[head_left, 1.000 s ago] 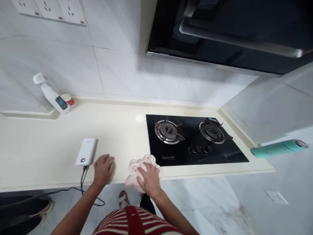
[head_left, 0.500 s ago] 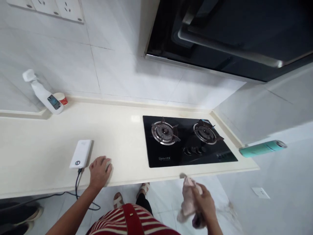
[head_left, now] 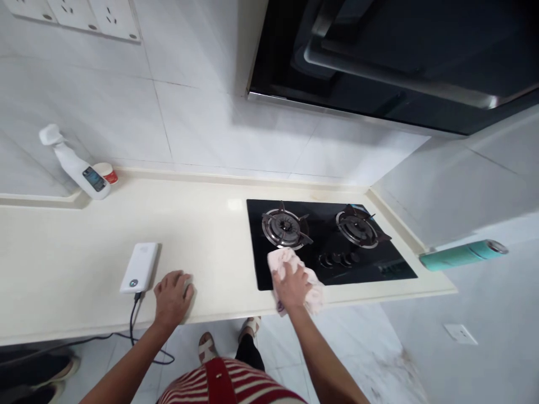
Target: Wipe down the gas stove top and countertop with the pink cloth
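My right hand point(head_left: 293, 286) presses a pale pink cloth point(head_left: 314, 296) onto the front left corner of the black glass gas hob point(head_left: 320, 224). The cloth spreads out around my fingers and hangs a little over the counter edge. Just behind it stands the left burner point(head_left: 285, 226); the control knobs point(head_left: 338, 260) lie to its right. My left hand point(head_left: 172, 297) rests on the cream countertop point(head_left: 210, 235) near the front edge, fingers loosely bent and apart, holding nothing. Beside it lies a white power bank point(head_left: 140, 267) with a black cable point(head_left: 133, 317) plugged in.
A white spray bottle point(head_left: 82, 168) and a small red-and-white tub point(head_left: 106, 172) stand at the back left. A green cylinder point(head_left: 463, 256) juts out past the counter's right end. The dark range hood point(head_left: 379, 67) overhangs the hob. Another person's shoes point(head_left: 63, 373) show at lower left.
My right hand has moved up and left from in front of the counter, bringing the cloth down onto the hob's front left corner. My left hand has stayed in place.
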`<state>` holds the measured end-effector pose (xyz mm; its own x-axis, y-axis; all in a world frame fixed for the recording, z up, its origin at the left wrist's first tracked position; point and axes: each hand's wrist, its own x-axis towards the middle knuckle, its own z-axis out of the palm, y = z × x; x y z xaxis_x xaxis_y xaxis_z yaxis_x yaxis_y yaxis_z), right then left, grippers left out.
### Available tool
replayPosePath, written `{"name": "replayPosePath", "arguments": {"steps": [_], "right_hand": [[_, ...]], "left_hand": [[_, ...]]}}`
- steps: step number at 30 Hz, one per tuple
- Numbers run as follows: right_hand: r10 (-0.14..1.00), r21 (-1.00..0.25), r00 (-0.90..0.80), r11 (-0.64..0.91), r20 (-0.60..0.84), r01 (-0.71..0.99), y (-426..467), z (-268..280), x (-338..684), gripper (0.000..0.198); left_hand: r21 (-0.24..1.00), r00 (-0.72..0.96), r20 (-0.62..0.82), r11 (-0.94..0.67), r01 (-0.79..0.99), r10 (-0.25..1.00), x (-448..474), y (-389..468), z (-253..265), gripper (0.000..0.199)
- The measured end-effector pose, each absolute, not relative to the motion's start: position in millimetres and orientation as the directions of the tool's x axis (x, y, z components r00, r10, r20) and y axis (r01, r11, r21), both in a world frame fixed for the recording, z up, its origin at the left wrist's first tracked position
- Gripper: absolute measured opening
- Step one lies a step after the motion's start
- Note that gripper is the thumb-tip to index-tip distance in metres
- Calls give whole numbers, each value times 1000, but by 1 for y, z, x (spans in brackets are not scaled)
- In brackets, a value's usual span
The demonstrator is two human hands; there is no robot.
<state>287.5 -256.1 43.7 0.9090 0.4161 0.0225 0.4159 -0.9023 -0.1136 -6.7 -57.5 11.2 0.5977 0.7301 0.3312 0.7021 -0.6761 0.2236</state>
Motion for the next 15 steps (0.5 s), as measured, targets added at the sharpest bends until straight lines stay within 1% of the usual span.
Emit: {"name": "replayPosePath", "arguments": {"steps": [2, 5, 7, 9, 10, 11, 12, 13, 14, 15], "right_hand": [[556, -123, 831, -823, 31, 555, -238, 46, 257, 49], [749, -184, 662, -649, 15, 738, -219, 49, 221, 45], [851, -271, 525, -502, 13, 821, -216, 47, 206, 45], [911, -429, 410, -350, 52, 833, -220, 44, 201, 41], [918, -528, 387, -287, 86, 799, -223, 43, 202, 37], [909, -623, 398, -241, 123, 744, -226, 42, 206, 33], [882, -702, 444, -217, 156, 678, -228, 43, 213, 30], [839, -757, 511, -211, 185, 619, -230, 45, 222, 29], [785, -781, 582, -222, 212, 583, -230, 48, 232, 31], [729, -775, 641, -254, 241, 579, -229, 51, 244, 34]], "left_hand": [[217, 596, 330, -674, 707, 732, -6, -58, 11, 26], [215, 600, 330, -676, 704, 729, -6, -59, 9, 27], [220, 603, 327, -679, 700, 728, -7, -59, 7, 28], [224, 609, 324, -684, 694, 724, -8, -60, 5, 28], [223, 610, 324, -686, 693, 723, -8, -60, 4, 28], [220, 612, 325, -687, 693, 721, -8, -60, 4, 28], [215, 613, 327, -688, 693, 719, -8, -61, 4, 28], [210, 613, 330, -689, 694, 718, -8, -61, 4, 27], [205, 613, 332, -689, 695, 717, -8, -61, 4, 27], [200, 612, 335, -689, 697, 716, -8, -62, 4, 27]]}}
